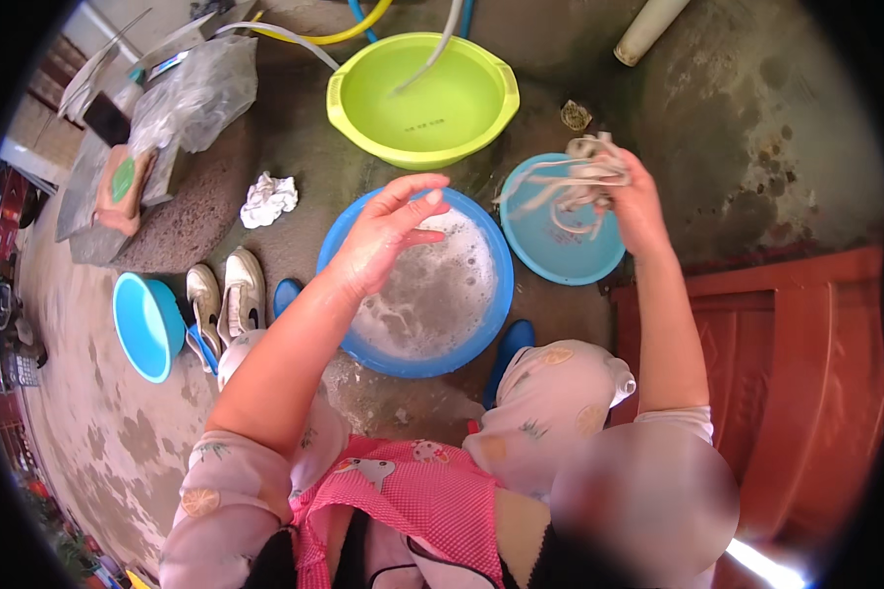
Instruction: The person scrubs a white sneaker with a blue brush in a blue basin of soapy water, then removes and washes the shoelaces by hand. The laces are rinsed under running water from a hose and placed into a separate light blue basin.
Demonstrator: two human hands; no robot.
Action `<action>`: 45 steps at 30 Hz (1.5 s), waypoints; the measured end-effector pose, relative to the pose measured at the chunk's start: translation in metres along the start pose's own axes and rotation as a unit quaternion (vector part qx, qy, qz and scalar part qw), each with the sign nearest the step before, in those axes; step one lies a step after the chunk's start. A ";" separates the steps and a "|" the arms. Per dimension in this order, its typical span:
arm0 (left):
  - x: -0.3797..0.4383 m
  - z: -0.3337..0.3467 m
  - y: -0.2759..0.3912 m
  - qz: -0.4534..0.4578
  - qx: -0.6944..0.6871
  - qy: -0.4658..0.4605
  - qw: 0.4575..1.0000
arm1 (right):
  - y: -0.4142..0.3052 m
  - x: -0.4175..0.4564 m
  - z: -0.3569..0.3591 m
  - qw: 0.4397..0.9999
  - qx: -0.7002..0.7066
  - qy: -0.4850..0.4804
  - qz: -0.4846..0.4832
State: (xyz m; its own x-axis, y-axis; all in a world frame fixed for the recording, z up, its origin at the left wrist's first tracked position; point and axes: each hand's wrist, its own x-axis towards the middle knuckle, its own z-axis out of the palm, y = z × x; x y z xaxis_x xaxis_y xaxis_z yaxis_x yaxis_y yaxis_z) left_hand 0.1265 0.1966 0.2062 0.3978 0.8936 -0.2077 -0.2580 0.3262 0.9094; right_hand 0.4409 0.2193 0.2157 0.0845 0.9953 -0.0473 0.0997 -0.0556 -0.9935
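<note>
In my right hand (633,199) is a bundle of pale shoelaces (593,173), their ends hanging over a light blue plastic basin (611,258) at the right. Some writing shows on that basin's bottom. My left hand (394,232) is raised, its fingers apart and holding nothing, over the left part of a blue basin (502,309) of foamy, cloudy water. Beyond it stands a lime-green basin (423,154) of clear water, with a pale hose (442,51) reaching in. A pair of white sneakers (243,283) with dark marks stands left of my left arm.
A turquoise basin (147,327) is tilted beside the sneakers. Crumpled white paper or cloth (269,200) lies on the wet concrete. A stone ledge (184,213) at upper left bears a plastic bag (195,96) and a phone (107,119). A red metal door (795,353) bounds the right side.
</note>
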 end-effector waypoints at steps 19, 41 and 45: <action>0.126 -0.024 -0.096 -0.188 0.126 0.119 0.967 | 0.381 0.102 -0.065 0.789 -0.571 -0.023 0.224; 0.277 0.058 -0.324 -0.155 -0.313 -0.125 0.929 | 0.230 0.076 -0.001 0.992 -0.124 0.022 0.004; 0.285 0.088 -0.314 -0.218 -0.176 -0.064 0.958 | 0.302 0.113 -0.050 0.959 -0.232 0.101 0.125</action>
State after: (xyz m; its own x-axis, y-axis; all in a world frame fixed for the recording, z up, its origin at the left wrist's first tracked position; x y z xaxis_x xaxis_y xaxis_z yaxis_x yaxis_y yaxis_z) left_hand 0.3981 0.3224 -0.1068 0.6337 0.6107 -0.4747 -0.3146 0.7642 0.5631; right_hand 0.5302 0.3113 -0.0849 0.3489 0.9131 -0.2111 0.4778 -0.3671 -0.7981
